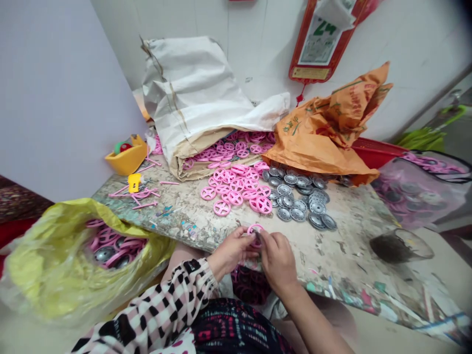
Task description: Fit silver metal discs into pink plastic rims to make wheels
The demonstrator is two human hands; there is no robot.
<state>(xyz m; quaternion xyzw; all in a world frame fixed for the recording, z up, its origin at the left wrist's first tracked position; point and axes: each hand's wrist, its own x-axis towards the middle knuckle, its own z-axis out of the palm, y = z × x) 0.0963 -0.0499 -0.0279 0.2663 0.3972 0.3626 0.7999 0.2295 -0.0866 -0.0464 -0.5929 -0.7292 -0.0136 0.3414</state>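
Observation:
Over the table's front edge, my left hand and my right hand are closed together on one pink plastic wheel. Its upper rim shows between my fingertips; the rest is largely covered, and something dark and small shows at its middle. Just beyond my hands lies a heap of pink spoked wheels. To its right are grey round hubcap-like discs, some of them stacked. Below my hands, on my lap side, more pink wheels sit in a dim pile.
A white sack spills pink wheels at the back; an orange bag lies beside it. At left are a yellow bag of assembled wheels, pink rods and a yellow holder. A clear bag and a dark-stained cup are at right.

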